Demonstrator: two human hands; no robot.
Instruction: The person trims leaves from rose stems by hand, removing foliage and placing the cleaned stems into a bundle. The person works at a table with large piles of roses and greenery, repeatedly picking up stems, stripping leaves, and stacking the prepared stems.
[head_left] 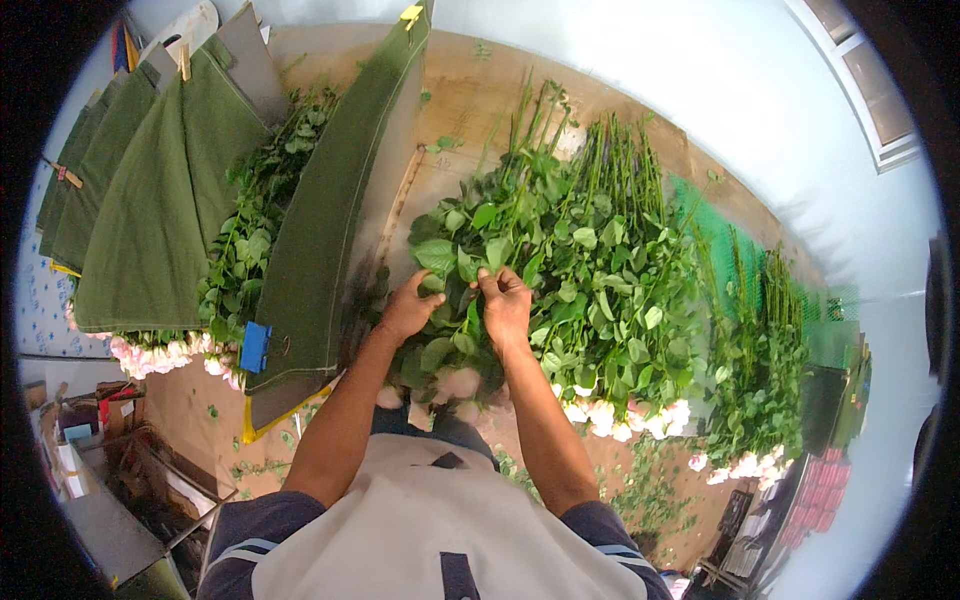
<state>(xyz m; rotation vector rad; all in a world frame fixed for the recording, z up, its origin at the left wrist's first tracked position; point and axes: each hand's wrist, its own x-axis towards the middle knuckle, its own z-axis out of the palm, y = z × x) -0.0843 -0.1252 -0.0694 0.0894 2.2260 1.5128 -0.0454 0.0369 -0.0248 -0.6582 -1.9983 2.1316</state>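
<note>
My left hand (410,308) and my right hand (505,305) are both closed around the leafy stems of a bunch of pale pink roses (465,345), just in front of my chest. The bunch's blooms point toward me and its stems run away over the wooden table (470,110). A large pile of roses (600,270) with green leaves and long cut stems lies directly to the right of my hands, its pale blooms at the near table edge.
Green fabric dividers (320,230) clipped with pegs stand at the left, holding more roses (245,250) between them. A second heap of roses (760,370) lies on green mesh at the right. Boxes and clutter sit on the floor at lower left.
</note>
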